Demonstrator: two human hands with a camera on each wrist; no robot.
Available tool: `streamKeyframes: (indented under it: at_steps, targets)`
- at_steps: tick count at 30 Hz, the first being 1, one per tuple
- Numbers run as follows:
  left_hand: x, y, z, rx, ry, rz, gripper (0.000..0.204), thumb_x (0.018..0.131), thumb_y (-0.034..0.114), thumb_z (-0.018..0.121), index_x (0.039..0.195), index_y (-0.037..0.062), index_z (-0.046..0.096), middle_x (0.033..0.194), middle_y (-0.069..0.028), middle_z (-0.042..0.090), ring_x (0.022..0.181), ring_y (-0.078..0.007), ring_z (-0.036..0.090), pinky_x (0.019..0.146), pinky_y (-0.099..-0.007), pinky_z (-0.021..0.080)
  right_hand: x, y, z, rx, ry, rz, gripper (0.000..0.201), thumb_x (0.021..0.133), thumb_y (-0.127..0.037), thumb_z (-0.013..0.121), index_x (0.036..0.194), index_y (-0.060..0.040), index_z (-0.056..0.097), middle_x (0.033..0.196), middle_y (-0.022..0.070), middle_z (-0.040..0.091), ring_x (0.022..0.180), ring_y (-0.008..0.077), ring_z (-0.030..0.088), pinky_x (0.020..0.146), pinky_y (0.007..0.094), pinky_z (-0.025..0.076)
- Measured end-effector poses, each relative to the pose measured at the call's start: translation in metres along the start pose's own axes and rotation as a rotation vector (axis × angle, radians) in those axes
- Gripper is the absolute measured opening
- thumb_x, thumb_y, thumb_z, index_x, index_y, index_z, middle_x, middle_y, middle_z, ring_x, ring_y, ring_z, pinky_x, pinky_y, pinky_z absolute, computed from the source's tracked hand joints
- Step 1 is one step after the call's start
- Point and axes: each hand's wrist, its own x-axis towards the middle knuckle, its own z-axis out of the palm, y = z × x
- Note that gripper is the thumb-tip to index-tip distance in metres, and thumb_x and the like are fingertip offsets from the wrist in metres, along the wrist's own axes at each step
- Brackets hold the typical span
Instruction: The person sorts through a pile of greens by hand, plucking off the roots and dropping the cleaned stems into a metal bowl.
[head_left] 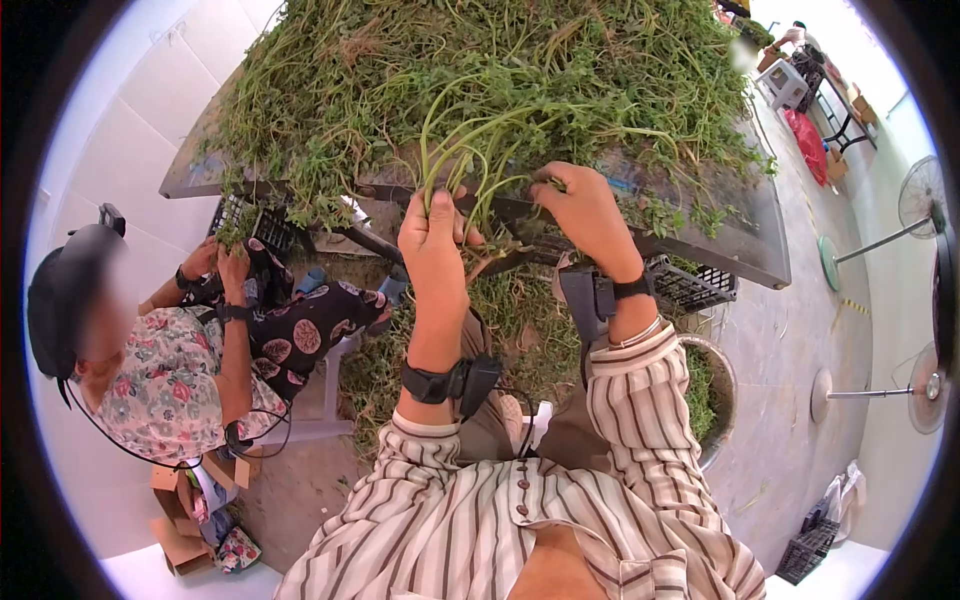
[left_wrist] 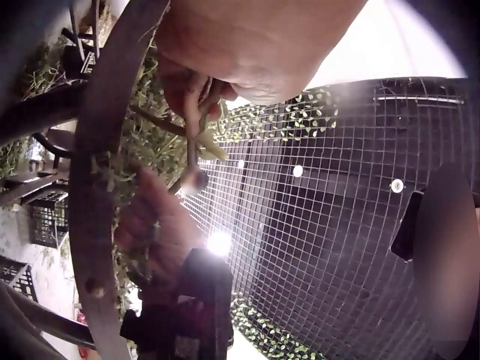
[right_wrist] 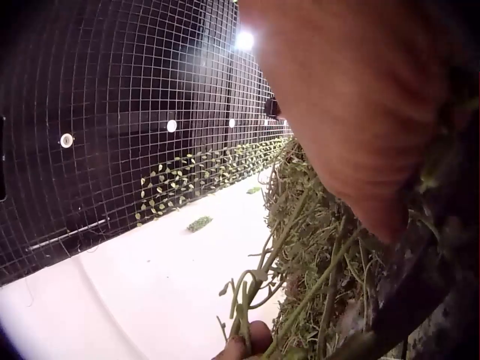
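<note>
A person's striped, buttoned shirt (head_left: 500, 500) is nearest, its cloth cream and brown; a black device is strapped to each of the two wrists. The hands are apart, at the near edge of the table. The left hand (head_left: 435, 235) is wrapped round a small bunch of green stems (head_left: 480, 150), smooth, thin and arching, standing up from the fist. The right hand (head_left: 592, 215), beside it, has its thumb and bent fingertips closed on part of the same bunch.

Just beyond, a large tangled heap (head_left: 480, 70) of leafy, stringy greens covers much of a dark, flat, hard-edged table (head_left: 765, 240). More greens litter the floor below. To the right of the knees, a round basin (head_left: 728, 400) holds greens. Three black lattice crates show: one under the table's left side (head_left: 272, 228), one under its right (head_left: 690, 288), one at lower right (head_left: 808, 548).

At left, one person (head_left: 165, 370) in a floral top sits handling greens, near open cardboard boxes (head_left: 180, 510). The walls are pale. On the right are two round-headed fans on poles (head_left: 918, 190). Far off are a red bag (head_left: 806, 148), a white stool (head_left: 785, 82) and another person (head_left: 808, 62). Overhead, wire mesh (left_wrist: 337, 150) spans a dark ceiling.
</note>
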Motion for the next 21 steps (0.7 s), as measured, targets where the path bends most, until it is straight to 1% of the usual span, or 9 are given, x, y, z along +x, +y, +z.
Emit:
streamKeyframes:
  at_steps: [2, 6, 9, 10, 13, 15, 18, 20, 21]
  targets:
    - [0.000, 0.002, -0.003, 0.018, -0.001, -0.020, 0.025, 0.092, 0.020, 0.049, 0.097, -0.0027, 0.055, 0.061, 0.0035, 0.036, 0.053, -0.0066, 0.036, 0.051, -0.0237, 0.037, -0.001, -0.002, -0.003, 0.129, 0.052, 0.000, 0.022, 0.076, -0.014, 0.058, 0.088, 0.0040, 0.059, 0.074, 0.0213, 0.058, 0.068, 0.0353, 0.055, 0.064, 0.0371, 0.043]
    - [0.001, 0.002, -0.003, 0.027, -0.003, -0.060, 0.025, 0.089, 0.023, 0.054, 0.097, -0.0013, 0.056, 0.061, 0.0034, 0.040, 0.054, -0.0066, 0.040, 0.050, -0.0229, 0.037, -0.003, -0.002, -0.010, 0.171, 0.141, -0.077, 0.021, 0.077, -0.014, 0.057, 0.089, 0.0037, 0.059, 0.071, 0.0215, 0.057, 0.063, 0.0341, 0.053, 0.061, 0.0372, 0.042]
    - [-0.005, 0.011, 0.000, 0.135, -0.054, -0.126, 0.027, 0.083, 0.020, 0.062, 0.101, 0.0010, 0.053, 0.065, 0.0034, 0.045, 0.052, -0.0055, 0.041, 0.049, -0.0216, 0.038, -0.004, -0.002, -0.015, 0.095, 0.212, -0.038, 0.020, 0.077, -0.014, 0.057, 0.088, 0.0028, 0.060, 0.070, 0.0202, 0.057, 0.062, 0.0335, 0.054, 0.060, 0.0374, 0.042]
    - [-0.005, 0.010, -0.001, 0.132, -0.054, -0.124, 0.027, 0.083, 0.020, 0.062, 0.101, 0.0010, 0.053, 0.065, 0.0034, 0.045, 0.052, -0.0055, 0.041, 0.049, -0.0216, 0.038, -0.002, 0.001, -0.013, 0.050, 0.256, -0.065, 0.020, 0.077, -0.014, 0.057, 0.087, 0.0023, 0.060, 0.070, 0.0195, 0.058, 0.062, 0.0335, 0.054, 0.060, 0.0371, 0.042]
    - [-0.004, 0.007, -0.005, 0.218, -0.188, -0.054, 0.041, 0.071, 0.014, 0.074, 0.103, 0.0014, 0.052, 0.065, 0.0049, 0.042, 0.054, -0.0047, 0.041, 0.048, -0.0212, 0.034, -0.002, 0.008, -0.014, -0.029, 0.322, -0.113, 0.018, 0.076, -0.014, 0.058, 0.085, 0.0012, 0.060, 0.068, 0.0184, 0.058, 0.061, 0.0340, 0.053, 0.059, 0.0367, 0.042]
    - [-0.006, 0.008, -0.003, 0.208, -0.187, -0.070, 0.041, 0.071, 0.013, 0.074, 0.103, 0.0012, 0.052, 0.066, 0.0049, 0.041, 0.054, -0.0047, 0.041, 0.049, -0.0207, 0.034, -0.002, 0.007, -0.015, -0.063, 0.343, -0.135, 0.017, 0.076, -0.013, 0.057, 0.084, 0.0007, 0.061, 0.068, 0.0182, 0.058, 0.060, 0.0344, 0.053, 0.058, 0.0364, 0.042]
    - [-0.007, 0.007, -0.004, 0.202, -0.196, -0.109, 0.041, 0.071, 0.011, 0.073, 0.104, 0.0008, 0.051, 0.068, 0.0048, 0.041, 0.055, -0.0047, 0.041, 0.049, -0.0203, 0.033, -0.004, -0.001, -0.017, -0.046, 0.367, -0.143, 0.014, 0.075, -0.011, 0.057, 0.082, 0.0010, 0.060, 0.063, 0.0171, 0.055, 0.056, 0.0281, 0.053, 0.055, 0.0341, 0.041]
    - [-0.007, 0.004, -0.005, 0.205, -0.206, -0.131, 0.041, 0.071, 0.010, 0.073, 0.104, 0.0005, 0.051, 0.070, 0.0045, 0.042, 0.056, -0.0048, 0.042, 0.049, -0.0203, 0.033, -0.004, -0.007, -0.018, 0.137, 0.391, -0.015, 0.012, 0.074, -0.009, 0.057, 0.078, 0.0019, 0.059, 0.057, 0.0119, 0.053, 0.053, 0.0181, 0.050, 0.052, 0.0299, 0.040]
    - [-0.006, 0.001, -0.005, 0.211, -0.221, -0.109, 0.041, 0.071, 0.012, 0.072, 0.104, 0.0003, 0.051, 0.069, 0.0041, 0.043, 0.055, -0.0053, 0.042, 0.049, -0.0206, 0.033, -0.004, -0.005, -0.017, 0.137, 0.391, -0.015, 0.012, 0.074, -0.009, 0.057, 0.078, 0.0019, 0.059, 0.057, 0.0119, 0.053, 0.053, 0.0181, 0.050, 0.052, 0.0299, 0.040]
